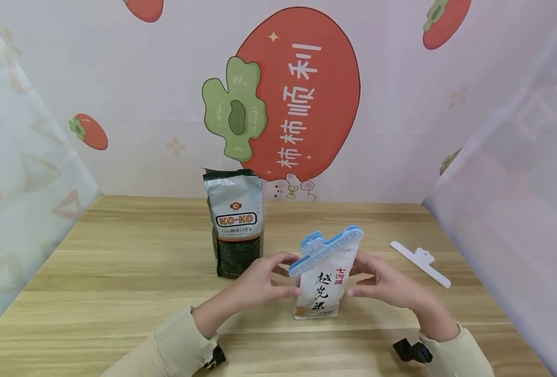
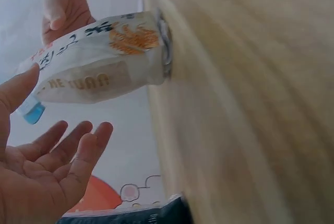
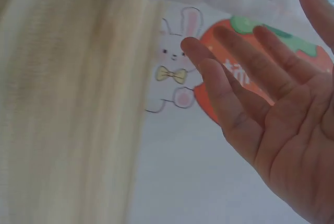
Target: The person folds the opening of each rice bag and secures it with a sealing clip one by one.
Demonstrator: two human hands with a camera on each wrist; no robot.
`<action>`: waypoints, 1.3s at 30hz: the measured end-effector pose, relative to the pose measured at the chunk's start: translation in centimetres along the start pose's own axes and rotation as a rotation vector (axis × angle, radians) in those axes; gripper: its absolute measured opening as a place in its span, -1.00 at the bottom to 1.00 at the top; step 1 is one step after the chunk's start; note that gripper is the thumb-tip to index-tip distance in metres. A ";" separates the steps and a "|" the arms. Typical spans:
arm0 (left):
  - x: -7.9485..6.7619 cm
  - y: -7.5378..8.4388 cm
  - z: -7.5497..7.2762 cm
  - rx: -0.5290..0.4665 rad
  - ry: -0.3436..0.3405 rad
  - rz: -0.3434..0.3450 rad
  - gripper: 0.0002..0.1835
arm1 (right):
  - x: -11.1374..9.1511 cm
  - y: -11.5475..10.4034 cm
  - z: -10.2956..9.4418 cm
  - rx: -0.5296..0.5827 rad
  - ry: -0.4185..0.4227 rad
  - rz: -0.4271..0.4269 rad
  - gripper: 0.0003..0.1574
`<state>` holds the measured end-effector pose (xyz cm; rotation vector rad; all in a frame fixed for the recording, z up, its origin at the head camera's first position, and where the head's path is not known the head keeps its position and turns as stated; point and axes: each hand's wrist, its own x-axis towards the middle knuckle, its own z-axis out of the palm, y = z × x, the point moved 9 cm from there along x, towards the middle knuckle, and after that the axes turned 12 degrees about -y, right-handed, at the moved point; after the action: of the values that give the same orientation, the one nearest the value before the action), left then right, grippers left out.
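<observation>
A small white rice bag (image 1: 320,285) stands upright on the table with dark and red characters on its front. Across its top, slanting up to the right, sits a blue bag clip (image 1: 326,251). My left hand (image 1: 264,277) is at the bag's left side, fingers spread and thumb tip close to its edge. On the other side my right hand (image 1: 384,280) is held round the bag with fingers apart. Both wrist views show loosely bent fingers with nothing gripped: the left hand (image 2: 49,169) beside the bag (image 2: 99,62), the right hand (image 3: 282,93) below it.
A larger KO-KO rice bag (image 1: 236,225) stands behind, to the left. A white bag clip (image 1: 421,263) lies on the wooden table (image 1: 118,272) at the right. Printed cloth (image 1: 156,94) hangs behind the table and along both sides.
</observation>
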<state>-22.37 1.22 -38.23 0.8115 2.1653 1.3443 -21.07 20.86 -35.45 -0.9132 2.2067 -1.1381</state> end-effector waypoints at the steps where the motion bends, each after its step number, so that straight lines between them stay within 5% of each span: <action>1: 0.0 -0.3 0.2 0.004 -0.005 -0.013 -0.37 | 0.0 0.2 0.2 0.015 -0.002 0.007 -0.24; 16: -0.1 -1.2 2.3 -0.091 0.029 -0.064 -0.36 | 1.0 2.2 3.1 0.056 -0.002 0.047 -0.31; 27: 0.5 -1.2 2.3 -0.101 0.045 -0.025 -0.50 | 1.1 2.3 3.0 0.092 0.072 0.077 -0.39; 39: 2.8 -1.5 1.6 -0.067 0.065 -0.014 -0.54 | 1.1 2.4 1.6 0.117 0.101 0.091 -0.32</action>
<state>-23.69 3.66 -40.42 0.7349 2.1586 1.4472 -21.51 20.27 -38.44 -0.7133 2.2102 -1.2805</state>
